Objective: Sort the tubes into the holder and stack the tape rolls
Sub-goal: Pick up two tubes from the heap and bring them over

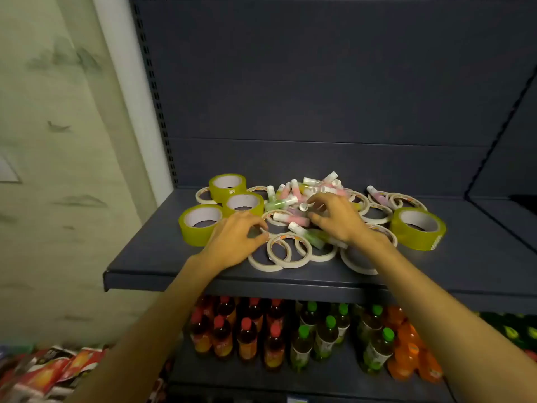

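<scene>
On the dark grey shelf [162, 257], approx centre, lies a jumbled heap of small tubes [308, 189] w/ white caps and pink or green bodies, mixed in w/ tape rolls. Four wide yellow-green tape rolls sit around it: one at back left [227, 187], one just in front of it [243, 202], one at front left [200, 223], and one well apart on the right [418, 228]. Thin cream masking tape rolls [280, 253] lie flat and overlapping along the front of the heap, w/ more half-buried under the tubes and at the back right. No holder shows in view.

Left hand [235, 239] reaches in palm down beside the front-left yellow roll; its fingertips [263, 231] curl onto a thin cream roll [266, 225] at the heap's left edge, thumb and fingers close together (whether it actually pinches that roll, can't tell, too blurred). Right hand [337, 219] hovers palm down over the middle of the heap, fingers spread and bent, tips touching the tubes; a white-capped tube [303, 207] sits right at its fingertips, but a firm grip on it can't be confirmed.

Below the shelf stand rows of drink bottles [290, 335]: red-capped at left, green-capped mid, orange ones right. Printed packets [52, 370] lie at bottom left
</scene>
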